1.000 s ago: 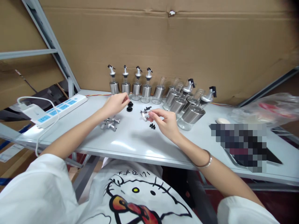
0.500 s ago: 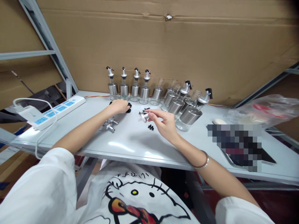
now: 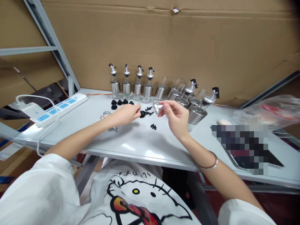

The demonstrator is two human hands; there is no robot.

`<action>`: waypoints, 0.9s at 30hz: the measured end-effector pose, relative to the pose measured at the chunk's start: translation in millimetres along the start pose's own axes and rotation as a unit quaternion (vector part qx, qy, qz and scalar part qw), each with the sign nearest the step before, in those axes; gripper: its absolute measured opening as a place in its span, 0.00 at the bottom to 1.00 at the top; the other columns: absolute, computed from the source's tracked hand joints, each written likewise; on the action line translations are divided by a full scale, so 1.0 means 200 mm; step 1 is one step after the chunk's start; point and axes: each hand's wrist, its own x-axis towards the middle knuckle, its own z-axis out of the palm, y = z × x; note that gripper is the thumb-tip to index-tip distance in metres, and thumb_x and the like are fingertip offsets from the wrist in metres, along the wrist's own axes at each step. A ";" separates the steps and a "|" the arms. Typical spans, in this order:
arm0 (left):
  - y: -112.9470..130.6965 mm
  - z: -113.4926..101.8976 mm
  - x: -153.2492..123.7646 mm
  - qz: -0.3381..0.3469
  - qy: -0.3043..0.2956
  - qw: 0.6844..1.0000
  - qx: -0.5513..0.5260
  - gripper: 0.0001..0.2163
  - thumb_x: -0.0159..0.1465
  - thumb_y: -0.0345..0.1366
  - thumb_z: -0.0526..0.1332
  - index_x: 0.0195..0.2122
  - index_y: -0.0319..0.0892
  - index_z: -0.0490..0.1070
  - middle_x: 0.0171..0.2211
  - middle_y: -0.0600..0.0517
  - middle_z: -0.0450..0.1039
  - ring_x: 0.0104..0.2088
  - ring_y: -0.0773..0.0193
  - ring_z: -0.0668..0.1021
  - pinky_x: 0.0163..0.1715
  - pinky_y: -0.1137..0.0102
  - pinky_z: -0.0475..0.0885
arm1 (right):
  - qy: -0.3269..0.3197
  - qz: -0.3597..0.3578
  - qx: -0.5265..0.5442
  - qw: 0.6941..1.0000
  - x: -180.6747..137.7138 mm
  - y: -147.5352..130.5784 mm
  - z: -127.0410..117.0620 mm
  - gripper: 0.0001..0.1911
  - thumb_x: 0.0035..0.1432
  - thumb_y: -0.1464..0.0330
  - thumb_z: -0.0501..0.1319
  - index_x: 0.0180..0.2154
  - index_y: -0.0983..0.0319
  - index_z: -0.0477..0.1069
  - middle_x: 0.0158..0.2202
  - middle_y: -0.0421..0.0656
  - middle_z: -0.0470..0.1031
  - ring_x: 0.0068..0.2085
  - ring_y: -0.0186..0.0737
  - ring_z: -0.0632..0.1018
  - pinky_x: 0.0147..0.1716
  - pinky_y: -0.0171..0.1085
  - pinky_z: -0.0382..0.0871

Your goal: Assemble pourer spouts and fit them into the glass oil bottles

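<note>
Landmark: a cluster of small black cylindrical pieces (image 3: 153, 127) on the pale grey tabletop (image 3: 131, 140).

Silver flared spout fitting (image 3: 157, 108): beyond the cluster, pinched between thumb and forefinger of your right hand (image 3: 177, 118), its flared end projecting leftward past the fingertips.

Round black stopper (image 3: 142, 114): left of and beyond the cluster, at the tips of your left hand (image 3: 127, 114), whose fingers press together on it; apart from the fitting.

Slim black lever pieces (image 3: 148, 109): beyond the cluster, near the stopper.

Glass bottles with brushed-steel sleeves (image 3: 147, 91): well beyond the cluster; others rightward, some partly behind your right hand.

Front edge (image 3: 140, 160): on your side of the cluster. Room for your hands: the broad stretch of tabletop between.
</note>
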 end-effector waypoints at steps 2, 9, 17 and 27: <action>0.02 0.03 -0.06 0.037 0.033 0.996 -0.068 0.08 0.63 0.35 0.48 0.32 0.42 0.65 0.22 0.53 0.68 0.22 0.66 0.67 0.24 0.72 0.58 | 0.016 0.018 0.036 0.999 0.02 0.00 -0.01 0.16 0.53 0.54 0.65 0.32 0.61 0.75 0.21 0.37 0.75 0.21 0.31 0.75 0.22 0.33 0.72; -0.04 0.15 -0.15 0.204 0.265 0.928 -0.163 0.04 0.60 0.29 0.48 0.31 0.43 0.59 0.22 0.57 0.64 0.20 0.71 0.65 0.23 0.76 0.61 | -0.009 0.097 0.096 0.991 0.04 0.02 -0.02 0.16 0.50 0.55 0.67 0.28 0.62 0.71 0.19 0.36 0.74 0.19 0.30 0.74 0.20 0.32 0.71; -0.02 0.18 -0.16 0.300 0.387 0.858 -0.157 0.07 0.59 0.24 0.52 0.32 0.44 0.57 0.26 0.55 0.69 0.22 0.73 0.69 0.22 0.79 0.65 | -0.109 0.085 0.111 0.984 -0.02 0.01 0.00 0.12 0.53 0.61 0.66 0.26 0.62 0.71 0.17 0.37 0.74 0.16 0.31 0.73 0.17 0.32 0.69; -0.02 0.19 -0.15 0.300 0.400 0.849 -0.170 0.07 0.59 0.24 0.52 0.32 0.44 0.56 0.27 0.56 0.68 0.21 0.74 0.67 0.21 0.79 0.63 | -0.134 0.082 0.143 0.977 -0.03 0.02 0.00 0.10 0.54 0.62 0.65 0.29 0.62 0.72 0.18 0.37 0.75 0.17 0.32 0.75 0.18 0.33 0.71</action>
